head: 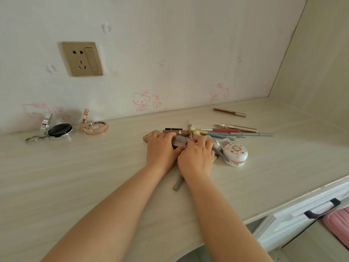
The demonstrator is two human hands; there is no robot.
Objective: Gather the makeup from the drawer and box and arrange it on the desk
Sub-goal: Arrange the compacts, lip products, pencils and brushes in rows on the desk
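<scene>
Centrally, both hands' curled fingers [196, 141] grip a compact [179, 141] amid clutter, desk [75, 176] bare leftward.

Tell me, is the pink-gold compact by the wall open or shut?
Open. The compact's lid stands up from its base, and the round pan inside shows.

A gold wall socket [82, 59] with a switch sits on the pale wall [170, 44] above the desk's back edge, toward the left. Pink cartoon cat drawings [142, 101] mark the wall just above that edge. Below the desk's right front corner, a pink cushion [338, 222] shows.
</scene>
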